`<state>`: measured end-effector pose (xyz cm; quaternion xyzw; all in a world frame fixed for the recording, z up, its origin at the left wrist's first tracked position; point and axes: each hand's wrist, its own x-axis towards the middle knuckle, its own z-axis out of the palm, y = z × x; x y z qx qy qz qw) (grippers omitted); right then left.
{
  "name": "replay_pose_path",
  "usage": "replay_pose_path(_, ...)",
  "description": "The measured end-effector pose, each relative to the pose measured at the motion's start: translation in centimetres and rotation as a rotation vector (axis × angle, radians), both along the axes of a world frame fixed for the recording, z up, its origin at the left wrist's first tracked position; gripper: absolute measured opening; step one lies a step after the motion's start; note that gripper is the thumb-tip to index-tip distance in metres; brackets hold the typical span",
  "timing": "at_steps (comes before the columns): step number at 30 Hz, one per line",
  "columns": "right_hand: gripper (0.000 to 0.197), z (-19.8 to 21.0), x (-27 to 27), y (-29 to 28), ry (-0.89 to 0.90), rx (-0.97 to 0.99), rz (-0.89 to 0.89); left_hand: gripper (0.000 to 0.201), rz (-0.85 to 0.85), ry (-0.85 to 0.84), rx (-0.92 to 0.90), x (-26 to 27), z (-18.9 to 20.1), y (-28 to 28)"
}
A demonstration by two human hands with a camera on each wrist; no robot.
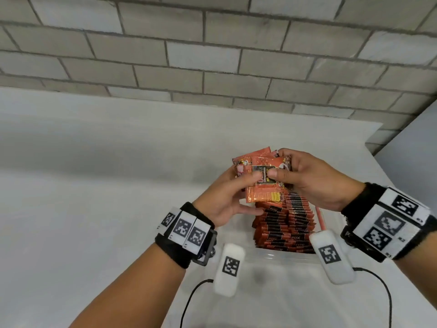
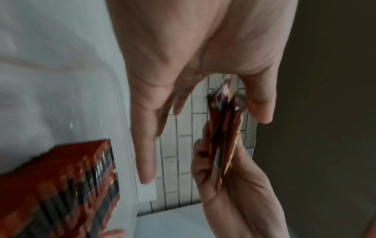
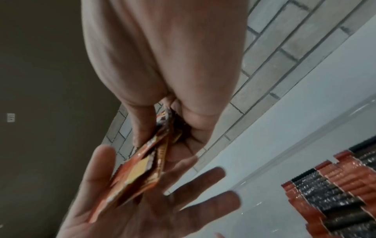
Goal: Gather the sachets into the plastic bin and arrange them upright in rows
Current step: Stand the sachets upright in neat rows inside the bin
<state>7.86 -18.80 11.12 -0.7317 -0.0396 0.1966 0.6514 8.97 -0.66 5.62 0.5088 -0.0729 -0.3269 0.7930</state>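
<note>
Both hands hold one small bunch of orange sachets (image 1: 262, 178) up in the air, above the far end of the plastic bin (image 1: 279, 254). The left hand (image 1: 224, 200) pinches the bunch with its thumb in front and fingers behind; its lower fingers stick out straight. The right hand (image 1: 314, 181) pinches the same bunch from the other side, thumb on the front and fingers curled over the top. The two thumbs almost touch.

Under the hands, inside the clear bin, many more orange and black sachets in rows (image 1: 283, 223) stand on edge, packed close. The bin sits on a white table (image 1: 94, 185). A grey brick wall (image 1: 212, 43) is behind it.
</note>
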Motion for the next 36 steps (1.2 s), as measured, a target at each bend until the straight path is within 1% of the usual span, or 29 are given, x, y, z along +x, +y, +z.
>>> replay_pose_path(2, 0.033, -0.2, -0.6, -0.2, -0.046, 0.003, -0.023, 0.039, -0.051, 0.042, -0.077, -0.4, 0.0, -1.5)
replay_pose_path(4, 0.028, -0.5, -0.9, -0.4, -0.095, -0.105, -0.064, 0.035, -0.042, 0.087, -0.144, -0.7, -0.1, -2.5)
replay_pose_path(5, 0.027, -0.6, -1.0, -0.5, -0.123, -0.201, -0.079, 0.036, -0.037, 0.105, -0.166, -0.7, -0.1, -2.9)
replay_pose_path(6, 0.028, -0.8, -1.1, -0.8, -0.175, -0.349, -0.092, 0.037, -0.031, 0.121, -0.177, -0.7, -0.2, -3.2)
replay_pose_path(8, 0.039, -0.9, -1.2, -1.4, -0.345, -0.682, -0.134, 0.04, -0.016, 0.145, -0.176, -0.6, -0.4, -3.6)
replay_pose_path(9, 0.047, -0.9, -1.3, -1.7, -0.433, -0.762, -0.158, 0.04, -0.011, 0.153, -0.168, -0.4, -0.5, -3.6)
replay_pose_path(10, 0.052, -0.7, -1.5, -1.9, -0.5, -0.779, -0.167, 0.04, -0.008, 0.153, -0.159, -0.3, -0.6, -3.7)
replay_pose_path(11, 0.053, -0.7, -1.6, -2.1, -0.55, -0.776, -0.155, 0.039, -0.006, 0.146, -0.147, -0.2, -0.7, -3.7)
replay_pose_path(13, 0.05, -0.9, -1.7, -2.4, -0.614, -0.794, -0.098, 0.037, -0.008, 0.121, -0.118, -0.2, -0.8, -3.7)
replay_pose_path(15, 0.047, -1.3, -1.6, -2.5, -0.63, -0.785, -0.081, 0.037, -0.016, 0.097, -0.107, -0.2, -1.0, -3.8)
replay_pose_path(17, 0.046, -1.6, -1.4, -2.7, -0.601, -0.752, -0.109, 0.035, -0.03, 0.097, -0.122, -0.1, -1.2, -3.8)
replay_pose_path(19, 0.046, -1.6, -1.4, -2.9, -0.571, -0.73, -0.146, 0.043, -0.015, 0.135, -0.156, 0.1, -1.5, -3.7)
replay_pose_path(21, 0.048, -1.7, -1.4, -3.4, -0.546, -0.731, -0.172, 0.05, 0.02, 0.152, -0.147, 0.3, -1.7, -3.6)
replay_pose_path(22, 0.046, -1.8, -1.4, -3.6, -0.526, -0.742, -0.181, 0.049, 0.037, 0.144, -0.132, 0.4, -1.7, -3.5)
replay_pose_path(23, 0.038, -1.8, -1.3, -3.8, -0.499, -0.738, -0.193, 0.043, 0.056, 0.137, -0.121, 0.6, -1.9, -3.5)
replay_pose_path(24, 0.027, -1.8, -1.3, -4.0, -0.46, -0.695, -0.211, 0.035, 0.076, 0.132, -0.113, 0.7, -2.0, -3.5)
replay_pose_path(26, 0.01, -1.6, -1.4, -4.2, -0.341, -0.475, -0.254, 0.024, 0.109, 0.11, -0.09, 1.0, -2.1, -3.4)
replay_pose_path(28, 0.007, -1.2, -1.7, -4.1, -0.249, -0.281, -0.26, 0.025, 0.127, 0.082, -0.069, 1.2, -2.3, -3.4)
replay_pose_path(29, 0.007, -1.2, -1.8, -3.9, -0.233, -0.251, -0.241, 0.025, 0.133, 0.064, -0.061, 1.2, -2.3, -3.4)
replay_pose_path(31, 0.006, -1.2, -1.9, -3.6, -0.246, -0.295, -0.19, 0.025, 0.134, 0.023, -0.038, 1.2, -2.5, -3.6)
replay_pose_path(33, 0.008, -1.6, -1.8, -3.5, -0.28, -0.407, -0.158, 0.024, 0.134, -0.013, -0.013, 1.1, -2.5, -3.7)
replay_pose_path(36, 0.01, -2.1, -1.6, -3.2, -0.301, -0.481, -0.186, 0.025, 0.157, -0.044, 0.009, 0.8, -2.5, -3.9)
